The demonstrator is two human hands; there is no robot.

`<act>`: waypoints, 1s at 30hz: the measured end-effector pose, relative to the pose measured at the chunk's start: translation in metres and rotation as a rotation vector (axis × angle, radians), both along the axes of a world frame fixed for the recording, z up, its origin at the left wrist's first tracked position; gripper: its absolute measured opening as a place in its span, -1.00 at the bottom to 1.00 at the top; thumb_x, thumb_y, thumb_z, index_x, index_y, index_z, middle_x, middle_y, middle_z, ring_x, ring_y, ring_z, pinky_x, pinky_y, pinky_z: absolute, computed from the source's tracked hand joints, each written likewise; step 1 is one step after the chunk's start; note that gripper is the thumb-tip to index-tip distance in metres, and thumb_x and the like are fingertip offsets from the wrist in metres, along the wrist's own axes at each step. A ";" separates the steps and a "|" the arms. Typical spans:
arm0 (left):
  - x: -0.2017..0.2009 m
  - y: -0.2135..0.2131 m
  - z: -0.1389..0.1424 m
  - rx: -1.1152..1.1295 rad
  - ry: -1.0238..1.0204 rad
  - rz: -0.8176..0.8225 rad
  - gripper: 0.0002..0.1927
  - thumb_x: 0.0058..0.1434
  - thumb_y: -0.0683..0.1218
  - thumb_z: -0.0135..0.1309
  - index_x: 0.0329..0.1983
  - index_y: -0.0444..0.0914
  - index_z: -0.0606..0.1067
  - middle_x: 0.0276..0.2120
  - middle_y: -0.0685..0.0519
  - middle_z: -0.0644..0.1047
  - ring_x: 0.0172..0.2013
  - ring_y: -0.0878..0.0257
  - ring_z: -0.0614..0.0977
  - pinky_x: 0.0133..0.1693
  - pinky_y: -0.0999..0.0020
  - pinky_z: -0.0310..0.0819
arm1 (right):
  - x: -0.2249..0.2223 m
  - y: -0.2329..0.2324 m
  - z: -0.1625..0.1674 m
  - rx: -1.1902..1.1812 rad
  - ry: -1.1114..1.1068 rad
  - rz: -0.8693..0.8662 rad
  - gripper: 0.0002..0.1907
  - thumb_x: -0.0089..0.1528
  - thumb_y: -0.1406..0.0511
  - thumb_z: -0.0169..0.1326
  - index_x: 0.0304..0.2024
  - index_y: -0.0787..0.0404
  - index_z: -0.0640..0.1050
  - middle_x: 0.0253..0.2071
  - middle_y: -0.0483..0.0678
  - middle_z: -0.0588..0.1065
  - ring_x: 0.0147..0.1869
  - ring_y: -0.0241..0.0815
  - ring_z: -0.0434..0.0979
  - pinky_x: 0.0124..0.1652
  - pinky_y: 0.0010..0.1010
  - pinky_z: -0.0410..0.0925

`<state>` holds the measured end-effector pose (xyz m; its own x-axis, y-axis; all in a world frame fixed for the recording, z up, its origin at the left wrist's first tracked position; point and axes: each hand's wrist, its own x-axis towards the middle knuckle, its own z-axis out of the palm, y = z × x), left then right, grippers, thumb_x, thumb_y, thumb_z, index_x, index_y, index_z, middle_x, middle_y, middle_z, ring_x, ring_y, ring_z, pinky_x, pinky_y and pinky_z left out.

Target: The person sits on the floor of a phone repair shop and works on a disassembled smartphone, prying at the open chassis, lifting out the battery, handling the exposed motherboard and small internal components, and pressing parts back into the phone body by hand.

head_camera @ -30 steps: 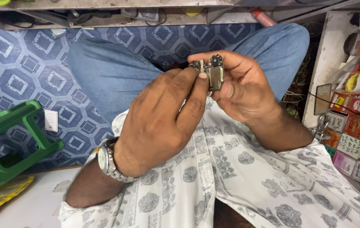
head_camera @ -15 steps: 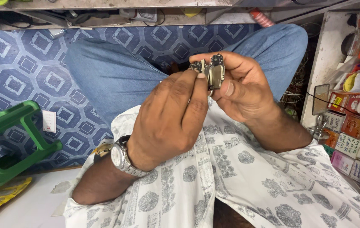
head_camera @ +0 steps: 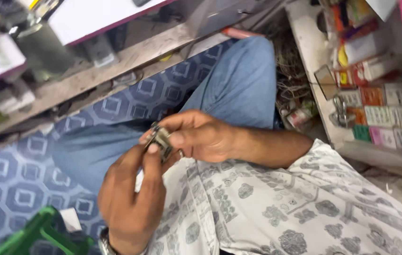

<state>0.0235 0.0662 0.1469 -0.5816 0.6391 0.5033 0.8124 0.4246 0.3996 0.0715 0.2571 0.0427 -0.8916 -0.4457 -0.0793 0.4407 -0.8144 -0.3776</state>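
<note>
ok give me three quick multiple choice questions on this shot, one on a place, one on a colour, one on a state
1. Where is the small metal part?
A. on the floor
B. between both hands, over the lap
C. on the shelf

2. What colour is the stool at lower left?
A. green
B. red
C. white

3. How is the right hand placed?
A. open and flat
B. resting on the shelf
C. fingers closed on the metal part

Answers: 1 B, the left hand and right hand meet on it above the jeans. 2 A, its frame is green. 3 C, the fingers wrap round it.
</note>
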 end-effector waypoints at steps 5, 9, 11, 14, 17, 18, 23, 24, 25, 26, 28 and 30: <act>0.009 0.010 -0.010 0.046 -0.043 0.054 -0.71 0.11 -0.42 0.21 -0.09 -0.39 0.55 -0.18 -0.20 0.58 -0.20 -0.07 0.68 -0.19 0.14 0.61 | 0.006 0.006 -0.001 -0.101 0.003 0.046 -0.56 0.52 0.25 0.09 0.30 0.48 0.41 0.05 0.17 0.56 0.12 0.01 0.63 0.18 -0.08 0.49; 0.006 0.006 -0.017 0.027 -0.061 0.003 -0.62 0.12 -0.39 0.21 0.03 -0.37 0.51 -0.21 -0.22 0.58 -0.25 -0.06 0.67 -0.21 0.13 0.59 | 0.007 0.013 0.003 -0.106 -0.014 0.114 -0.58 0.53 0.25 0.02 0.29 0.48 0.42 0.02 0.16 0.57 0.09 0.03 0.64 0.13 -0.08 0.50; 0.005 0.000 -0.019 0.021 -0.109 -0.019 -0.58 0.15 -0.38 0.21 0.09 -0.39 0.46 -0.23 -0.23 0.58 -0.27 -0.04 0.67 -0.21 0.16 0.60 | 0.009 0.015 0.005 -0.109 -0.027 0.143 -0.60 0.53 0.25 -0.01 0.26 0.48 0.43 0.01 0.18 0.57 0.07 0.07 0.64 0.12 -0.05 0.51; 0.007 -0.005 -0.024 0.078 -0.245 -0.009 -0.57 0.26 -0.36 0.21 0.19 -0.43 0.42 -0.21 -0.19 0.59 -0.23 0.04 0.69 -0.16 0.26 0.62 | 0.011 0.015 0.004 -0.122 -0.034 0.166 -0.62 0.54 0.26 -0.04 0.21 0.51 0.44 -0.05 0.25 0.58 0.03 0.14 0.65 0.12 0.04 0.54; 0.011 -0.012 -0.028 0.119 -0.402 0.000 -0.59 0.22 -0.35 0.19 0.15 -0.47 0.44 -0.23 -0.18 0.60 -0.24 0.11 0.69 -0.19 0.32 0.62 | 0.014 0.011 -0.001 -0.136 -0.052 0.197 -0.60 0.55 0.24 -0.06 0.20 0.52 0.45 -0.10 0.30 0.57 -0.01 0.17 0.65 0.07 0.04 0.54; 0.013 -0.013 -0.030 0.140 -0.444 0.014 -0.60 0.22 -0.35 0.19 0.13 -0.46 0.46 -0.24 -0.18 0.60 -0.25 0.12 0.69 -0.19 0.32 0.62 | 0.015 0.010 -0.003 -0.142 -0.064 0.209 -0.60 0.56 0.23 -0.08 0.15 0.55 0.45 -0.10 0.31 0.56 -0.02 0.18 0.66 0.06 0.04 0.55; 0.020 -0.018 -0.053 0.264 -0.584 0.053 -0.64 0.21 -0.35 0.18 0.09 -0.45 0.50 -0.24 -0.17 0.61 -0.27 0.19 0.68 -0.21 0.38 0.60 | 0.019 0.003 -0.011 -0.133 -0.131 0.260 -0.52 0.59 0.16 -0.15 0.09 0.56 0.46 -0.13 0.31 0.56 -0.04 0.21 0.67 -0.01 -0.02 0.56; 0.022 -0.021 -0.059 0.284 -0.632 0.067 -0.64 0.21 -0.35 0.18 0.09 -0.45 0.51 -0.23 -0.16 0.61 -0.26 0.20 0.68 -0.19 0.39 0.60 | 0.020 0.001 -0.012 -0.124 -0.140 0.259 -0.51 0.59 0.15 -0.16 0.09 0.56 0.47 -0.13 0.30 0.56 -0.05 0.21 0.67 -0.04 -0.02 0.57; 0.024 -0.024 -0.065 0.304 -0.680 0.081 -0.64 0.21 -0.35 0.19 0.10 -0.45 0.52 -0.22 -0.14 0.62 -0.24 0.21 0.68 -0.17 0.39 0.59 | 0.019 -0.001 -0.013 -0.114 -0.149 0.259 -0.50 0.59 0.14 -0.17 0.10 0.55 0.47 -0.13 0.30 0.56 -0.07 0.20 0.67 -0.07 -0.02 0.57; 0.025 -0.028 -0.072 0.367 -0.783 0.077 -0.63 0.22 -0.35 0.17 0.12 -0.46 0.51 -0.18 -0.14 0.61 -0.19 0.21 0.67 -0.13 0.39 0.59 | 0.019 -0.003 -0.014 -0.093 -0.147 0.264 -0.49 0.60 0.13 -0.16 0.09 0.55 0.47 -0.14 0.30 0.56 -0.08 0.19 0.67 -0.09 -0.03 0.57; 0.027 -0.037 -0.086 0.493 -0.989 0.067 -0.61 0.24 -0.36 0.15 0.16 -0.47 0.49 -0.10 -0.13 0.59 -0.09 0.20 0.66 -0.05 0.39 0.59 | 0.017 -0.007 -0.015 -0.050 -0.143 0.274 -0.46 0.60 0.10 -0.16 0.08 0.55 0.48 -0.16 0.30 0.57 -0.09 0.17 0.68 -0.12 -0.04 0.58; 0.027 -0.047 -0.099 0.567 -1.141 0.121 -0.56 0.21 -0.36 0.16 0.19 -0.45 0.47 -0.12 -0.11 0.60 -0.12 0.22 0.66 -0.07 0.38 0.60 | 0.014 -0.013 -0.016 0.029 -0.134 0.275 -0.44 0.59 0.08 -0.16 0.06 0.55 0.49 -0.15 0.28 0.57 -0.12 0.14 0.68 -0.15 -0.07 0.58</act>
<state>0.0503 0.0192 0.0479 -0.9010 0.4127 -0.1335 -0.1405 0.0136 0.9900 0.0851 0.2445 0.0267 -0.7189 -0.6645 -0.2039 0.6903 -0.6478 -0.3224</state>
